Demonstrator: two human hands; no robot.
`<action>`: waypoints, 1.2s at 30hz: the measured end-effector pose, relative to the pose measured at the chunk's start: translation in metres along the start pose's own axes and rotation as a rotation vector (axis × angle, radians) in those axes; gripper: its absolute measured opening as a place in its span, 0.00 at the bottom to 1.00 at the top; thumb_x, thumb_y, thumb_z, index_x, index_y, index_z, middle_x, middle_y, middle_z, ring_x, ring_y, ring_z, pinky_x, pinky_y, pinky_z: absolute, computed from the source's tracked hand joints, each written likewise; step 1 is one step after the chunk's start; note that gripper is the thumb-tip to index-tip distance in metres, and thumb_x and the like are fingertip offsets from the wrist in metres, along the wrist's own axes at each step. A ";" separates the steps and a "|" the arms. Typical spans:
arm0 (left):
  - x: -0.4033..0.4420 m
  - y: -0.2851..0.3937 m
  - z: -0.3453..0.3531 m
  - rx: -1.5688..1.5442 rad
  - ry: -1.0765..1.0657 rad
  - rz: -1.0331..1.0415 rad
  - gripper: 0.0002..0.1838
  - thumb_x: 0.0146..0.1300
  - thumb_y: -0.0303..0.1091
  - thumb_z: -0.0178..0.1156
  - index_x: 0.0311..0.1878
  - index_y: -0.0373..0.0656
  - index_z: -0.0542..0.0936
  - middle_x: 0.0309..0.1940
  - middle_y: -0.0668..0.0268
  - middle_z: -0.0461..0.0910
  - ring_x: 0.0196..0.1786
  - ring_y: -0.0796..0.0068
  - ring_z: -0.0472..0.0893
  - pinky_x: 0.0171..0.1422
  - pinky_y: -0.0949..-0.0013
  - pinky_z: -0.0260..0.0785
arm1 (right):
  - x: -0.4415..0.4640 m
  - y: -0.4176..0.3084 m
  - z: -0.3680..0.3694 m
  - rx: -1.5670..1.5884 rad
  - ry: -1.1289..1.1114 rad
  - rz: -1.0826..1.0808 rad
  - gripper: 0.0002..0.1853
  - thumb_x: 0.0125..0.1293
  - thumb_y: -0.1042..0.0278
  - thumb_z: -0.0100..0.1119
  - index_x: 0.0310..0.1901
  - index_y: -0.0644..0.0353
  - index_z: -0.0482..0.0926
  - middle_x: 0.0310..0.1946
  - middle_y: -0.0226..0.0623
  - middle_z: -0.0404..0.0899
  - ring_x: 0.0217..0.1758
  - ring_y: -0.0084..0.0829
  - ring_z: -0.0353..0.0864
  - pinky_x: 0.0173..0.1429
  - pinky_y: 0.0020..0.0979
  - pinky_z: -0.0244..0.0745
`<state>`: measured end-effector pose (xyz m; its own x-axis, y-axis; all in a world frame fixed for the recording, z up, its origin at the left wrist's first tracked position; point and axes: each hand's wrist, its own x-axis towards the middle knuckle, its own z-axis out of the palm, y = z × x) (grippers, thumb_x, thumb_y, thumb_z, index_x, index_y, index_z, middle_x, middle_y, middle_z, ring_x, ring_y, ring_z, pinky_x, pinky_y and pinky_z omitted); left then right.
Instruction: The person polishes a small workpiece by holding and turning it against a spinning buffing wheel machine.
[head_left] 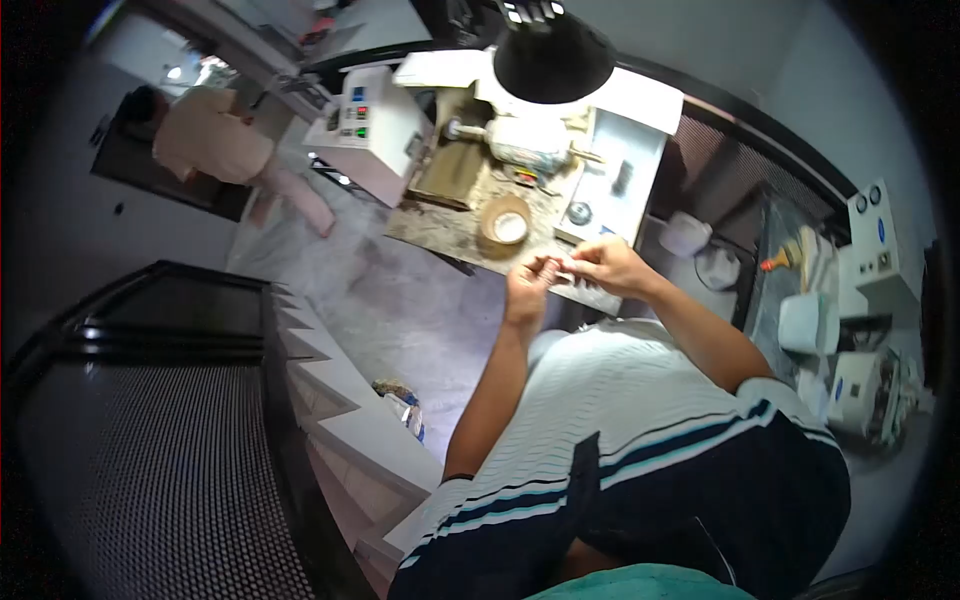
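Note:
My left hand (529, 287) and my right hand (612, 267) meet in front of my chest at the near edge of the workbench (430, 225). The fingers of both are pinched together at one spot. Whatever they hold is too small and too hidden to name. Just beyond my left hand, a round brown bowl (489, 228) with a white round thing in it sits on the bench. Farther back stands a bench polishing motor (528, 141) with a spindle on each side. A small dark round part (579, 213) lies in the white tray (640, 150) beyond my right hand.
A black lamp (553, 60) hangs over the bench. On the left stand a white control box (375, 135), another person (212, 135) and a black mesh panel (180, 450). White machines (860, 395) and a brush (783, 257) are on the right side. A stepped white edge (345, 425) runs along the lower left.

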<state>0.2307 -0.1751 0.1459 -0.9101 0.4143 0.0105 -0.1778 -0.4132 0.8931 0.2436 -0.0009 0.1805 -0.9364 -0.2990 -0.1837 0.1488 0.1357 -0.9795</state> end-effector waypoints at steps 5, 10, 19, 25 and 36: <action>0.031 -0.016 0.002 -0.260 0.028 -0.233 0.09 0.68 0.31 0.50 0.41 0.35 0.74 0.34 0.61 0.78 0.36 0.70 0.78 0.43 0.67 0.74 | 0.019 0.025 -0.011 -0.047 0.175 0.065 0.12 0.63 0.62 0.58 0.33 0.64 0.82 0.18 0.29 0.77 0.21 0.15 0.69 0.26 0.23 0.65; 0.077 -0.055 0.008 -0.206 0.062 -0.329 0.06 0.66 0.32 0.54 0.41 0.42 0.73 0.35 0.65 0.77 0.36 0.75 0.78 0.43 0.68 0.73 | 0.023 0.032 -0.038 -0.296 0.384 -0.120 0.08 0.57 0.71 0.53 0.31 0.67 0.79 0.20 0.48 0.77 0.21 0.33 0.77 0.31 0.33 0.71; 0.138 -0.120 0.034 -0.333 0.110 -0.295 0.04 0.64 0.25 0.52 0.41 0.40 0.73 0.32 0.66 0.75 0.35 0.75 0.76 0.40 0.70 0.72 | 0.039 0.062 -0.090 -0.429 0.512 -0.042 0.08 0.61 0.70 0.55 0.30 0.67 0.78 0.19 0.43 0.78 0.21 0.23 0.77 0.27 0.28 0.70; 0.184 -0.171 0.023 -0.432 0.166 -0.398 0.06 0.63 0.21 0.46 0.39 0.36 0.73 0.31 0.63 0.75 0.32 0.73 0.76 0.35 0.70 0.71 | 0.080 0.113 -0.122 -0.254 0.466 0.205 0.08 0.62 0.71 0.56 0.30 0.65 0.80 0.21 0.31 0.81 0.21 0.18 0.76 0.26 0.22 0.72; 0.237 -0.192 0.026 -0.325 0.383 -0.503 0.04 0.58 0.17 0.49 0.32 0.33 0.74 0.27 0.56 0.77 0.24 0.72 0.76 0.27 0.73 0.72 | 0.125 0.140 -0.151 -0.080 0.535 0.409 0.08 0.62 0.73 0.56 0.28 0.66 0.80 0.22 0.34 0.80 0.20 0.19 0.75 0.23 0.20 0.68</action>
<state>0.0586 0.0230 -0.0112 -0.7452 0.3290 -0.5801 -0.6596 -0.4920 0.5683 0.0997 0.1230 0.0327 -0.8411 0.2976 -0.4517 0.5199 0.2145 -0.8269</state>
